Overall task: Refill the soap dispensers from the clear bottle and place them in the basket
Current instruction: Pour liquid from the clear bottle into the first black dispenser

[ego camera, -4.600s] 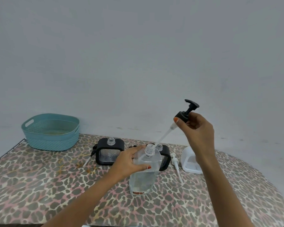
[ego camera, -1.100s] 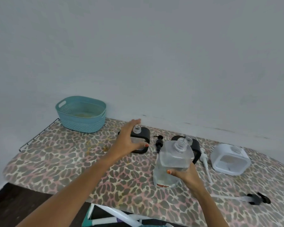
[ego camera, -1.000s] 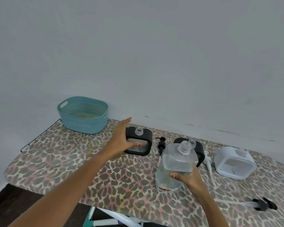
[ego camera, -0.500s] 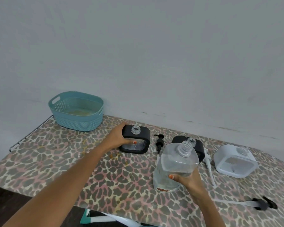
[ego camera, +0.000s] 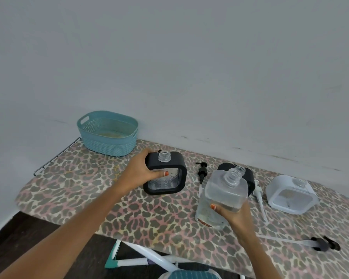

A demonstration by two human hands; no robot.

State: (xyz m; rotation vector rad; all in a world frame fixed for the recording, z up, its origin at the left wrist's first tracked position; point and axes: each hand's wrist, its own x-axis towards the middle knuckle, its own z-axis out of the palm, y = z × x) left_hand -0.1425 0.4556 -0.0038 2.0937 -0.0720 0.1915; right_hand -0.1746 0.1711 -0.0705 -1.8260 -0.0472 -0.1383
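My left hand (ego camera: 142, 174) grips a black-framed soap dispenser (ego camera: 166, 179) with its neck uncapped, standing on the leopard-print board. My right hand (ego camera: 233, 215) holds the clear bottle (ego camera: 222, 195), which is uncapped and tilted toward me, its base still near the board. A second black dispenser (ego camera: 249, 175) stands behind the clear bottle, mostly hidden. A white dispenser (ego camera: 290, 195) sits to the right. The teal basket (ego camera: 109, 147) stands at the back left.
A black pump head (ego camera: 202, 171) lies between the two black dispensers. A white pump (ego camera: 259, 195) lies beside the white dispenser. The clear bottle's black pump with its long tube (ego camera: 318, 243) lies at the front right. The wall runs just behind the board.
My left hand has reached the left black dispenser and closed around it. My right hand has kept the clear bottle, tilting it slightly. The bottle's pump came off and lies on the board.
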